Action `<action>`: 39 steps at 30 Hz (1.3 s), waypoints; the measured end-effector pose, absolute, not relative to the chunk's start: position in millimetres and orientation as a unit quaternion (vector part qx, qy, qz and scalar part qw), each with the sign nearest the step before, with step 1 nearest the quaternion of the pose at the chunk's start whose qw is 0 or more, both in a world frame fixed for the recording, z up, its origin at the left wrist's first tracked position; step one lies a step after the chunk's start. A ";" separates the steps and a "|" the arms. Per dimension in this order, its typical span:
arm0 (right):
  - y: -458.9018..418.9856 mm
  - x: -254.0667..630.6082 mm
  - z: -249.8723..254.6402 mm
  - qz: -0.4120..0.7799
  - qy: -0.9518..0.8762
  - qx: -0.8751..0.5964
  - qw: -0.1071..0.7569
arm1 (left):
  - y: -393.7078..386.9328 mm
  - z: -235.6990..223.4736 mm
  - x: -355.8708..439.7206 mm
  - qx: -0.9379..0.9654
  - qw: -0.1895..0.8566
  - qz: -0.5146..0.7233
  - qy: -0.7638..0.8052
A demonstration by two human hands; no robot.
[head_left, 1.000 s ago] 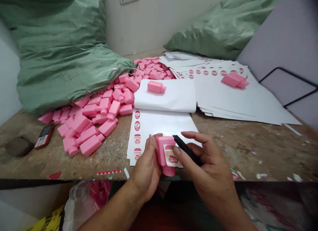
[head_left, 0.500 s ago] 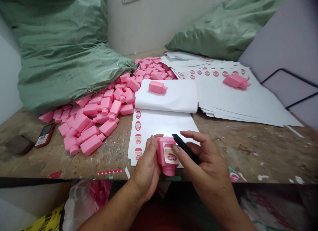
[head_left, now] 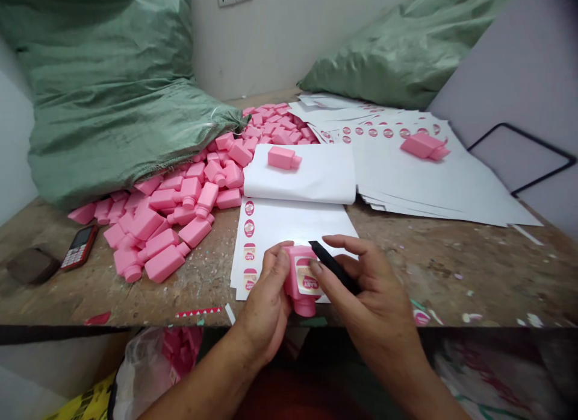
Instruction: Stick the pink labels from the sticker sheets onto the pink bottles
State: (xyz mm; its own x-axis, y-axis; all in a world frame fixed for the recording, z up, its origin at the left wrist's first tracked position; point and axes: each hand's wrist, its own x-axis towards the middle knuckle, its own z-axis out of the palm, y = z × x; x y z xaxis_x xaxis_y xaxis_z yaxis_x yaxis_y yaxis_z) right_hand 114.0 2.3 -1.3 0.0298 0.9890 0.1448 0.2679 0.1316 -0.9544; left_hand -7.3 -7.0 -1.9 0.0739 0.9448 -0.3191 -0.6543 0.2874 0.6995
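Note:
My left hand (head_left: 266,302) is closed around a pink plastic bottle (head_left: 293,278), whose neck points toward me. A printed label (head_left: 308,275) lies on the bottle's front face, and my right thumb touches it. My right hand (head_left: 365,287) grips a slim black tool (head_left: 334,267) with a slanted tip, which looks like a craft knife; its blade cannot be made out. Under the hands lies a sticker sheet (head_left: 298,224) with a column of labels at its left, its far part folded over. One pink bottle (head_left: 282,158) rests on that fold.
Many pink bottles (head_left: 194,194) are heaped at left beside a green sack (head_left: 121,137). A red phone (head_left: 80,247) and a dark object (head_left: 34,265) lie near the left edge. Sticker sheets (head_left: 433,191) bearing another bottle (head_left: 424,146) spread at right, before a black wire frame (head_left: 542,149).
The thumb has slid slightly over the label, which now sits flatter on the bottle. Both hands keep their holds; the view has shifted a little.

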 end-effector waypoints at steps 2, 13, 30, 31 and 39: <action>2.6 113.6 -0.6 0.376 -0.588 -0.534 0.478 | -7.4 -1.8 -7.3 0.202 0.705 0.561 0.385; 2.2 114.4 2.4 0.355 -0.603 -0.527 0.482 | -8.0 0.0 -9.3 0.231 0.706 0.548 0.385; 3.9 115.5 6.3 0.181 -0.695 -0.542 0.436 | -13.3 -5.7 -9.7 0.286 0.664 0.538 0.433; 3.4 116.4 7.1 0.180 -0.699 -0.543 0.430 | -13.5 -6.1 -10.0 0.295 0.661 0.537 0.433; -8.0 120.7 17.4 0.057 -0.776 -0.503 0.377 | -13.3 -4.7 -20.8 0.349 0.631 0.500 0.480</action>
State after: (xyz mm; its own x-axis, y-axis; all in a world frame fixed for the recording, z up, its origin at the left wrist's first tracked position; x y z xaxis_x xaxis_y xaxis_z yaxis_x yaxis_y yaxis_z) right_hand 120.7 -8.0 17.4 -0.2106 0.8230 0.5275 0.7368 0.4883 -0.4677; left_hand -20.8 -13.3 -4.7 0.0396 0.9655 -0.2573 -0.2953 0.2573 0.9201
